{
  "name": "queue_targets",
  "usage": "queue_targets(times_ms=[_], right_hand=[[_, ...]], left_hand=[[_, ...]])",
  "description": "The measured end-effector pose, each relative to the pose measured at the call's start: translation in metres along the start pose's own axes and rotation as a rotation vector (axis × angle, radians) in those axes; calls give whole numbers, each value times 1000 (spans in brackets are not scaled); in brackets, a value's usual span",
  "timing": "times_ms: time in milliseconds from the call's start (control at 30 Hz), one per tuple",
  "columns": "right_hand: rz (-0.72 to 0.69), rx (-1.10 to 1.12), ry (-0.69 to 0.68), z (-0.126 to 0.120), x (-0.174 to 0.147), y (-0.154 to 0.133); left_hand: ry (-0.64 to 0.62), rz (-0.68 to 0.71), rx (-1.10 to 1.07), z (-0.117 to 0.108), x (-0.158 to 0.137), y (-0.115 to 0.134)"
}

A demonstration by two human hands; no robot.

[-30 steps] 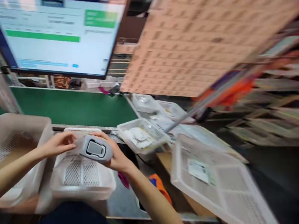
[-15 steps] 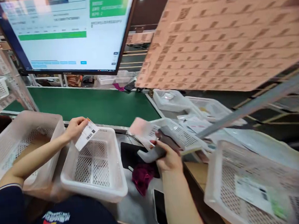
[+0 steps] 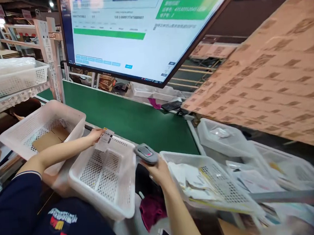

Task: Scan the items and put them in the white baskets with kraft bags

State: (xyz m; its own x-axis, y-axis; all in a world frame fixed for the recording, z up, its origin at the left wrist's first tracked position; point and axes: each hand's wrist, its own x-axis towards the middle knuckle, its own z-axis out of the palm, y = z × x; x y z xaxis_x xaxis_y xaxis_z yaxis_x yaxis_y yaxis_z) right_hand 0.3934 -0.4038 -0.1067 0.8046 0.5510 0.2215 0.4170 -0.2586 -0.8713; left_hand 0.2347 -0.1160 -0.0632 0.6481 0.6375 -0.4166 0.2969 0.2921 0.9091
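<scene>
Pinching a flat white label (image 3: 104, 142) by its upper left edge with the closed left hand (image 3: 96, 135), at the far left corner of a white mesh basket (image 3: 98, 198). Probably gripped so near the edge to leave the printed code uncovered. Clasping a grey handheld scanner (image 3: 146, 154) firmly in the right hand (image 3: 159, 171), by the basket's right rim and pointing roughly leftwards; likely held from behind to leave the front end unobstructed.

Placed, perhaps for short reaches either way, between a larger translucent bin (image 3: 57, 112) containing brown cardboard (image 3: 51, 137) and a basket of white packets (image 3: 189, 176). Lying right of the mesh basket on a grey counter (image 3: 134, 230), alongside a black mat (image 3: 145, 181): crumpled purple cloth (image 3: 152, 211).

Bordered beyond by a green belt-like surface (image 3: 130, 123), under a monitor (image 3: 114, 49) with green bars and rows of text. Screened at upper right by a large patterned cardboard sheet (image 3: 273, 84). Filled out further with plastic tubs (image 3: 223, 147) at right, a basket of clear wrapping (image 3: 10, 65) on a left shelf, and racks under a dim ceiling.
</scene>
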Motion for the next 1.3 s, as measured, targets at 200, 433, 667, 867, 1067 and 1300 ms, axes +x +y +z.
queue_targets(times_ms=[200,433,667,867,1067,1300], right_hand=[[-306,-451,-388,67,-22,-77],[-295,-584,-426,49,-42,-29],[-310,-531,-468,44,-55,-32],[-410,-346,-369,39,-44,-67],[-531,-203,-256,48,-21,-117],[-327,-478,-366,72,-22,-151]], left_hand=[[3,79,118,-4,-4,-31],[148,494,497,-105,6,12],[487,342,910,-212,33,14],[360,490,875,-221,46,31],[-13,788,809,-160,23,45],[-248,1003,1223,-88,-6,13]])
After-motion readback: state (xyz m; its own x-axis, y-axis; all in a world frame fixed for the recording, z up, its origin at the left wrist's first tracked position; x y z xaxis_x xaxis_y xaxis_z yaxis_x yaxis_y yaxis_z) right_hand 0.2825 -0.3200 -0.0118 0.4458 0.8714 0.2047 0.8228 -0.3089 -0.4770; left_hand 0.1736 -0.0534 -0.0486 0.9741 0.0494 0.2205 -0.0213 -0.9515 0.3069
